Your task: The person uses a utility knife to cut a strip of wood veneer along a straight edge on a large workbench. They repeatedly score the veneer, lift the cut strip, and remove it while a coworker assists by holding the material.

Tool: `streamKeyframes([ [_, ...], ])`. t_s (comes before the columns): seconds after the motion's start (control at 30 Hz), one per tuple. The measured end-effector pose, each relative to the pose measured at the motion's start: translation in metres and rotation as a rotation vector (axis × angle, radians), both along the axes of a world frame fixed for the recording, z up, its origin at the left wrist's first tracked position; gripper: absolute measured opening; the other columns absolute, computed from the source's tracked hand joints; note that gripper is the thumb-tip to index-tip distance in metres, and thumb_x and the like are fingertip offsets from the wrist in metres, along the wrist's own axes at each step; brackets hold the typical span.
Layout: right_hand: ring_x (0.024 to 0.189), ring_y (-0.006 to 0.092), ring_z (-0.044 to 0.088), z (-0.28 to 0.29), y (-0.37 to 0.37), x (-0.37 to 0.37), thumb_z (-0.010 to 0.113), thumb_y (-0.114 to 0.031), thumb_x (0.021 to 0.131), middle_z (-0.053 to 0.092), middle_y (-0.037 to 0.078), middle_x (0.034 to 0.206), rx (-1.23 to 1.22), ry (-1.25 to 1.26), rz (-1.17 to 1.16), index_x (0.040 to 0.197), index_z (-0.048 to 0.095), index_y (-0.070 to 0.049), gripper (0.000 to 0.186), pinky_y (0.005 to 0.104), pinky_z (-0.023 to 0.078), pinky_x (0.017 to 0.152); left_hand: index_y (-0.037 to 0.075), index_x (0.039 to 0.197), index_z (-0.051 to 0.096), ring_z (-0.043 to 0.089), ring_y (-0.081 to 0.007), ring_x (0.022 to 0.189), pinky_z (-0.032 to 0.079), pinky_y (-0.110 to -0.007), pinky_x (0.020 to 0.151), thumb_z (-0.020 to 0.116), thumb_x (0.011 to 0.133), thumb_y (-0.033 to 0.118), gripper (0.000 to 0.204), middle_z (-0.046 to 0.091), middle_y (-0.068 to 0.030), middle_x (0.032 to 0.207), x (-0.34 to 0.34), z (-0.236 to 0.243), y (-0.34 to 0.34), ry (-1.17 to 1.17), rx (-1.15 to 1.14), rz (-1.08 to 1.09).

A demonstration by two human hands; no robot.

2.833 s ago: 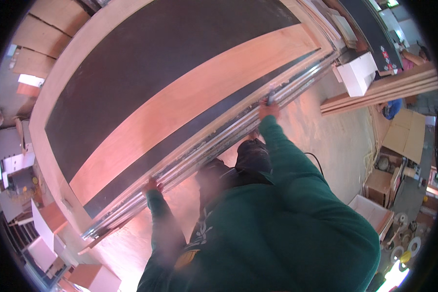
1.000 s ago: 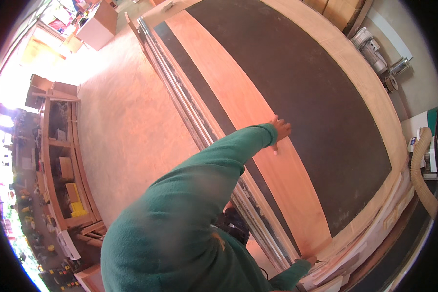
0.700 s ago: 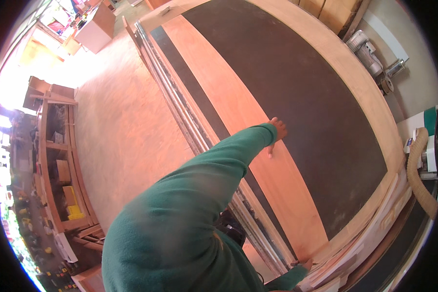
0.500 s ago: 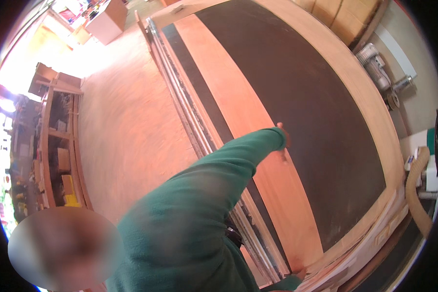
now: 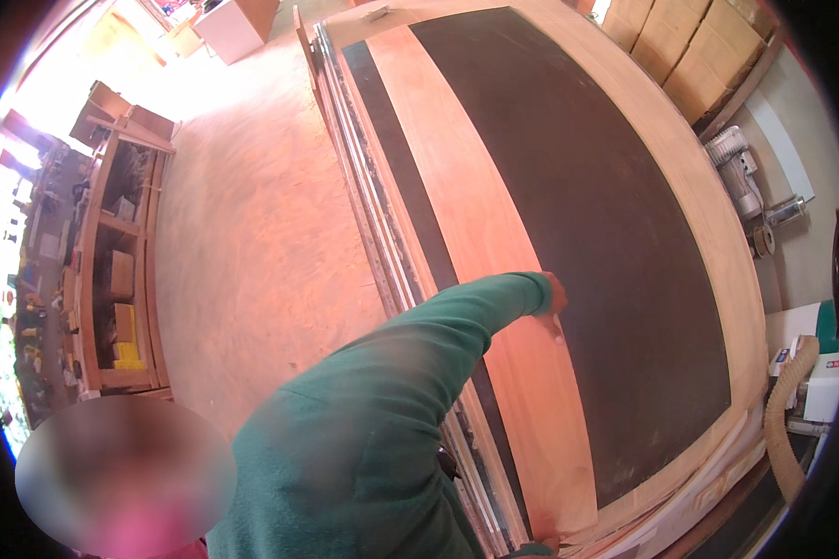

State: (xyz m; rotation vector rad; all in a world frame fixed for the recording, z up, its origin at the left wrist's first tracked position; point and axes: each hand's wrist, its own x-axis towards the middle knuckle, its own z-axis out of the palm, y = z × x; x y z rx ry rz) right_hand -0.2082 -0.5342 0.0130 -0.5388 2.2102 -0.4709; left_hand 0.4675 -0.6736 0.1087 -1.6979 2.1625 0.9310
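Observation:
A long, pale wooden strip (image 5: pixel 461 205) lies lengthwise on a wide dark sheet (image 5: pixel 606 214), which rests on a larger light wooden board (image 5: pixel 718 242). My left arm, in a green sleeve, reaches across the strip. My left hand (image 5: pixel 557 293) touches the strip's right edge, where it borders the dark sheet, with a finger stretched along the edge. Low in the picture my right hand (image 5: pixel 548 543) is at the strip's near end. Only a small part of it shows, and its fingers are mostly hidden.
Long metal-coloured rails (image 5: pixel 368 186) run along the board's left side. Wooden shelving (image 5: pixel 121 270) with tools and boxes stands left, beyond a dusty floor (image 5: pixel 252 214). A motor (image 5: pixel 741 172) and a ribbed hose (image 5: pixel 788 419) are at right. A blurred oval covers the lower left.
The view has shifted, so the board and shelving sit differently in the picture. Both my hands stay at about the same places along the wooden strip.

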Motion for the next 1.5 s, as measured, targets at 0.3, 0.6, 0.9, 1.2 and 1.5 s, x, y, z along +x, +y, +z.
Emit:
streamKeyframes([
  [0.3,0.079,0.0295,0.066,0.002,-0.038,0.027,0.061,-0.044,0.102,0.067,0.012,0.095,-0.023,-0.026,0.056,0.109,0.066,-0.006,0.039,0.0435,0.054,0.063,0.001,0.114,0.078,0.072,-0.0405,0.110,0.056,-0.056,0.097,0.046,0.086,0.093,0.101,0.077,-0.0207,0.107,-0.004,0.013,0.009,0.030,-0.011,0.009],
  [0.6,0.077,0.0285,0.065,0.004,-0.054,0.033,0.064,-0.041,0.101,0.067,0.010,0.092,-0.036,-0.021,0.087,0.105,0.066,-0.006,0.036,0.0430,0.053,0.060,0.003,0.122,0.074,0.072,-0.0395,0.113,0.055,-0.056,0.099,0.045,0.087,0.091,0.099,0.076,-0.0189,0.114,0.014,-0.010,0.014,-0.026,0.080,0.020],
  [0.9,0.075,0.0276,0.065,-0.006,-0.059,0.028,0.067,-0.038,0.101,0.066,0.009,0.089,-0.048,-0.035,0.098,0.100,0.065,-0.005,0.033,0.0425,0.052,0.057,0.001,0.121,0.074,0.072,-0.0389,0.113,0.054,-0.056,0.100,0.044,0.087,0.092,0.101,0.076,-0.0175,0.115,0.004,-0.006,0.016,-0.027,0.098,0.006],
  [1.2,0.072,0.0267,0.064,-0.009,0.020,-0.049,0.069,-0.035,0.101,0.066,0.007,0.086,-0.125,-0.098,0.058,0.096,0.064,-0.004,0.031,0.0420,0.051,0.055,0.019,0.139,0.069,0.056,-0.0376,0.137,0.041,-0.059,0.116,0.077,0.073,0.076,0.087,0.066,-0.0135,0.141,0.005,-0.091,0.022,0.064,-0.180,0.194],
  [1.5,0.062,0.0240,0.063,-0.010,0.052,-0.073,0.073,-0.048,0.095,0.069,0.012,0.082,-0.030,0.104,-0.025,0.113,0.074,0.001,0.052,0.0403,0.052,0.052,0.011,0.150,0.051,0.045,-0.0388,0.145,0.037,-0.054,0.122,0.085,0.086,0.049,0.083,0.054,-0.0182,0.151,-0.040,-0.020,0.059,0.047,-0.671,0.200],
])
